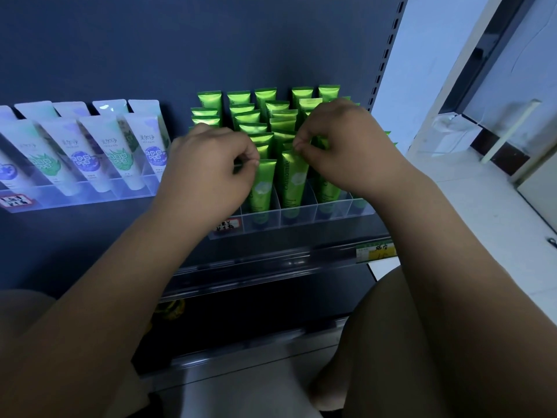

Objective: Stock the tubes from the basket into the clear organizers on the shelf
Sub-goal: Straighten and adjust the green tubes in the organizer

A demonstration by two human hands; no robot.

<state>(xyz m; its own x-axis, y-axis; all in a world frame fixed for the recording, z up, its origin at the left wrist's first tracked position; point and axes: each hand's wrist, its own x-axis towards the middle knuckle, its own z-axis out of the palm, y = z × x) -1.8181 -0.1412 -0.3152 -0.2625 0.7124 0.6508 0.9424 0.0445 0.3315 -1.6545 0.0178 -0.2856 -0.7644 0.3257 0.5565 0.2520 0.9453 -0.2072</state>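
Green tubes (265, 182): glossy metallic green, flat crimped tops, standing cap-down in rows that step up toward the back of the shelf.
Clear organizer (301, 217): transparent plastic with thin dividers forming narrow lanes; the tubes fill them.
Left hand (211, 167): fingers curled, thumb and forefinger pinched at the top edge of a front tube; it hides the leftmost lanes.
Right hand (346, 146): fingertips pinched narrow on the crimped top of the neighbouring front tube; it covers the right-hand rows.
Pale tubes (117, 152): white with blue and green prints, leaning in a second clear tray (90, 194).
Price label (224, 226): partly hidden, unreadable.
Back panel (180, 49): smooth dark blue.
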